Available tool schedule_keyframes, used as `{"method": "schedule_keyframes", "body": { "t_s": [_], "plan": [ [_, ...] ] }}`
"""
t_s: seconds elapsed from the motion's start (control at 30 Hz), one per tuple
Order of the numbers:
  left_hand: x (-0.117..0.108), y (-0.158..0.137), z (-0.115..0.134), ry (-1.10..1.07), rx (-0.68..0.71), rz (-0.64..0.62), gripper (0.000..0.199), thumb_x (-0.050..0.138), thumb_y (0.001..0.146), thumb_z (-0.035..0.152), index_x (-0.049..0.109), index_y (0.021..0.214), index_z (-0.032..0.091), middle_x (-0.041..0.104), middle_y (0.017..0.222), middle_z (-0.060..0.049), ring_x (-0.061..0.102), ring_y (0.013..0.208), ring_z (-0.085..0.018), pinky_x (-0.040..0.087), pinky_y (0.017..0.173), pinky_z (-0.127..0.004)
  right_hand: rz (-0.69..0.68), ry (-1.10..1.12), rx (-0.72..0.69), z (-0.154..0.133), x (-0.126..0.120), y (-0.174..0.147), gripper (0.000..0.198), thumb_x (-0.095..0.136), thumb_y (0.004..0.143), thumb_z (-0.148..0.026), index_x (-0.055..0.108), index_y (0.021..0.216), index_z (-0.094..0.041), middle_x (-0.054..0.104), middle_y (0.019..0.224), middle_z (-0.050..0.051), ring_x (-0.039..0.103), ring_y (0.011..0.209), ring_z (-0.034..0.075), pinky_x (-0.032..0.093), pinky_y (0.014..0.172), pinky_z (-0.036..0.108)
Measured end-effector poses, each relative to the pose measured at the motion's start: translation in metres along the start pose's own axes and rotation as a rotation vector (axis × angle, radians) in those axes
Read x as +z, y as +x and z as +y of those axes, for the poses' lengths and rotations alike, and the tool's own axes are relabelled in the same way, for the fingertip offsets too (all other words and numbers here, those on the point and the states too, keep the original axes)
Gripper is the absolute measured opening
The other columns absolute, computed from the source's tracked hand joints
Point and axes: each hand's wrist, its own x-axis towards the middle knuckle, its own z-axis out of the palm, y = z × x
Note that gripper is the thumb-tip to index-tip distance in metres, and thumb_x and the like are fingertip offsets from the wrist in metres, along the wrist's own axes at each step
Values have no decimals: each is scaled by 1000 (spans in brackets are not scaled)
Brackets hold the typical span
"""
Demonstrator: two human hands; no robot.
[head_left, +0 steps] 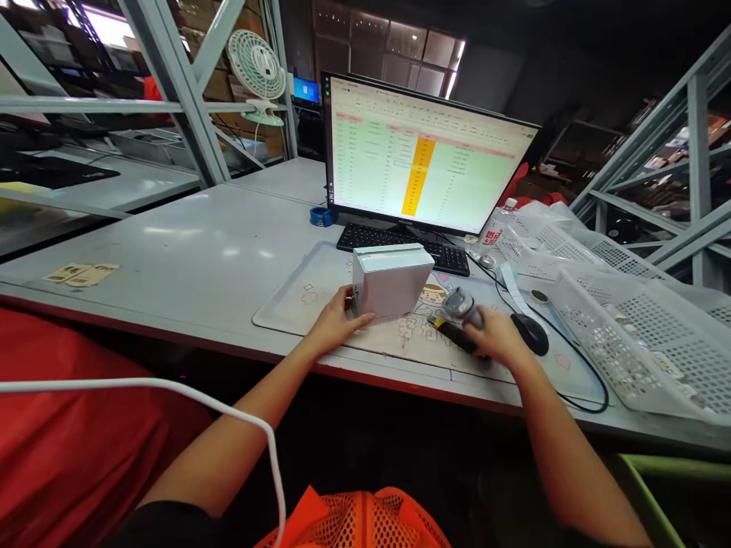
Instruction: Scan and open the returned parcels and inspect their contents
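My left hand (336, 320) grips the near left corner of a pale white box (394, 283), thumb along its lower front and fingers on its side. The box stands on a printed desk mat (297, 304). To the right, my right hand (494, 335) is closed around a grey handheld scanner (460, 303), slightly blurred, its head pointing left toward the box. Just below the scanner, a black and yellow utility knife (451, 333) lies on the mat, partly hidden by my right hand. A black mouse (531, 333) sits right of that hand.
Behind the box are a black keyboard (371, 237) and a monitor (422, 160) displaying a spreadsheet. A blue tape roll (321, 217) is left of the keyboard. White perforated baskets (656, 320) stand at the right. A black cable (594, 380) loops across the mat; a white cable (171, 387) crosses my left forearm.
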Motion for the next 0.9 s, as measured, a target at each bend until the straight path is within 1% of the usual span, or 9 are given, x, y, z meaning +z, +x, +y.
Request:
{"method": "schedule_keyframes", "body": {
  "t_s": [0.1, 0.2, 0.27, 0.37, 0.47, 0.63, 0.73, 0.8, 0.9],
  "plan": [
    [2, 1, -1, 7, 10, 8, 82, 79, 81, 57, 47, 146, 19, 62, 147, -17, 61, 134, -35, 48, 115, -52, -101, 122, -263, -13, -7, -46, 18, 63, 87, -33, 66, 102, -24, 75, 90, 5, 69, 83, 25, 43, 72, 30],
    [2, 1, -2, 16, 18, 13, 80, 79, 82, 56, 48, 145, 20, 63, 146, -16, 62, 132, -35, 49, 114, -52, -134, 66, -311, -28, -6, -75, 12, 64, 85, -30, 63, 96, -25, 74, 89, 5, 67, 80, 24, 39, 69, 30],
    [2, 0, -3, 15, 16, 16, 79, 80, 82, 56, 47, 145, 20, 64, 145, -16, 62, 133, -35, 49, 114, -52, -131, 32, -303, -32, -4, -77, 12, 65, 85, -29, 62, 97, -25, 75, 91, 5, 68, 81, 25, 38, 69, 30],
    [1, -1, -2, 8, 9, 12, 78, 79, 82, 55, 48, 144, 20, 64, 144, -17, 61, 133, -36, 48, 115, -53, -83, 40, -253, -20, -3, -53, 21, 64, 89, -33, 65, 109, -25, 76, 94, 6, 71, 86, 27, 41, 72, 31],
    [0, -1, 0, 3, 17, 9, 76, 78, 82, 55, 49, 142, 20, 63, 146, -16, 61, 134, -36, 48, 115, -53, 40, 8, -130, 4, -3, -4, 37, 64, 93, -40, 66, 126, -23, 78, 98, 10, 73, 94, 31, 45, 74, 32],
    [0, -1, -2, 21, 7, 14, 78, 78, 81, 56, 48, 144, 21, 62, 147, -17, 60, 136, -37, 48, 116, -54, 97, -83, 122, 29, 8, 69, 46, 60, 100, -41, 63, 138, -15, 75, 123, 18, 72, 113, 33, 50, 85, 37],
    [1, 0, -4, 32, 0, 16, 80, 78, 81, 56, 48, 145, 20, 62, 147, -18, 61, 135, -38, 48, 115, -55, 84, -93, 203, 29, 14, 87, 48, 63, 98, -40, 63, 136, -11, 73, 128, 21, 71, 117, 34, 51, 90, 39],
    [1, 0, -5, 38, 10, 17, 77, 78, 81, 56, 49, 144, 21, 63, 147, -18, 61, 135, -38, 48, 114, -55, 91, -86, 225, 25, 9, 95, 50, 64, 96, -44, 67, 131, -10, 73, 126, 23, 71, 116, 37, 52, 92, 42],
    [1, 1, -5, 52, 14, 22, 75, 78, 81, 56, 50, 142, 21, 64, 145, -17, 62, 134, -37, 50, 113, -54, 194, -45, 242, 8, -4, 115, 50, 55, 100, -43, 67, 132, -8, 71, 128, 25, 68, 119, 39, 52, 96, 45]
  ]
}}
